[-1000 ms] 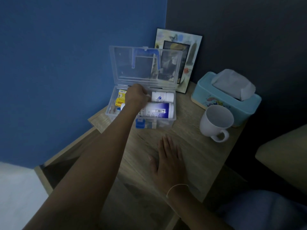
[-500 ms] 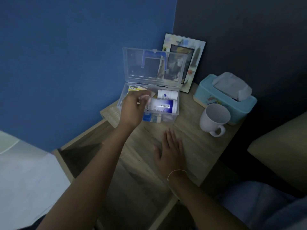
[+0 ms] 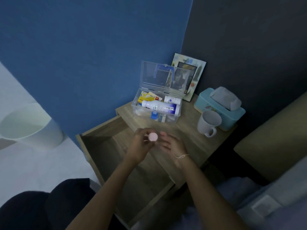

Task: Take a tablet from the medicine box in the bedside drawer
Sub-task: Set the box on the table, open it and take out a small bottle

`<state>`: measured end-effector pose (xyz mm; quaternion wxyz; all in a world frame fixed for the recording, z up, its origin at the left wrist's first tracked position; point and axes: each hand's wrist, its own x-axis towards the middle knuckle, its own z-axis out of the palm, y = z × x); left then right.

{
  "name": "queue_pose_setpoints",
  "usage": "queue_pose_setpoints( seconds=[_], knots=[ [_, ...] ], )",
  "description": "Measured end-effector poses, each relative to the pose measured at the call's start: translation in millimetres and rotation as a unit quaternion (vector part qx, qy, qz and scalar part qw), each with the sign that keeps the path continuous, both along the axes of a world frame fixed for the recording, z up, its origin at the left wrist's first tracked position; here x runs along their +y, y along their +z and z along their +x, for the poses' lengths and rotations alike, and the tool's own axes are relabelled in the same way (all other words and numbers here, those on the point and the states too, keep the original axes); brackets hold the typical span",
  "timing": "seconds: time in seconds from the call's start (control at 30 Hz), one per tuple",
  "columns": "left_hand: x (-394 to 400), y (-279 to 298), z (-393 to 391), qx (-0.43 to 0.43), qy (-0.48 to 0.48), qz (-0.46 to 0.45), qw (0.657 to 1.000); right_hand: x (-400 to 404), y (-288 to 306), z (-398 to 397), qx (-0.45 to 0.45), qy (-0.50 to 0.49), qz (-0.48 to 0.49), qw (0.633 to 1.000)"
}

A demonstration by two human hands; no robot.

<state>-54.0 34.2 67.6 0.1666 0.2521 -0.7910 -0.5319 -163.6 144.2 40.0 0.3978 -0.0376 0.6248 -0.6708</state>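
Note:
The clear plastic medicine box stands with its lid up at the back of the bedside table. White bottles and yellow packets lie inside it. My left hand is over the open drawer, in front of the box, and grips a small container with a round pale pink top. My right hand is just right of that top, fingers spread and slightly blurred, holding nothing. Whether its fingertips touch the pink top I cannot tell.
A white mug and a teal tissue box stand on the table's right side. A picture frame leans on the dark wall. A white bin is on the floor at left; a beige cushion is at right.
My left hand came out of the medicine box and back toward me with the small pink-topped container. My right hand lifted off the tabletop and moved up beside it.

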Motion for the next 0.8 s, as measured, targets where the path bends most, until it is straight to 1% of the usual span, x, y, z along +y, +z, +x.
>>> queue_pose_setpoints(
  seconds=[0.03,0.1,0.17,0.23,0.33,0.43,0.63,0.8],
  knots=[
    [5,2,2,0.001,-0.014,-0.007,1.000,3,3,5,-0.060,0.025,-0.021,0.998],
    [12,6,5,-0.002,-0.032,-0.034,0.999,11,4,12,-0.160,0.036,-0.051,0.985],
    [17,10,8,-0.006,-0.043,-0.067,0.997,18,2,17,-0.227,0.019,-0.089,0.970],
    [19,12,13,-0.015,-0.067,-0.097,0.993,25,-1,23,-0.263,0.008,-0.113,0.958],
    [21,15,21,-0.026,-0.118,-0.113,0.986,34,-8,28,-0.289,0.000,-0.141,0.947],
    [22,20,24,-0.031,-0.151,-0.158,0.975,38,-8,32,-0.312,-0.010,-0.160,0.936],
    [26,28,24,-0.050,-0.128,-0.201,0.970,31,-5,46,-0.330,-0.048,-0.202,0.921],
    [33,29,22,-0.074,-0.097,-0.259,0.958,31,2,52,-0.311,-0.071,-0.209,0.924]
  ],
)
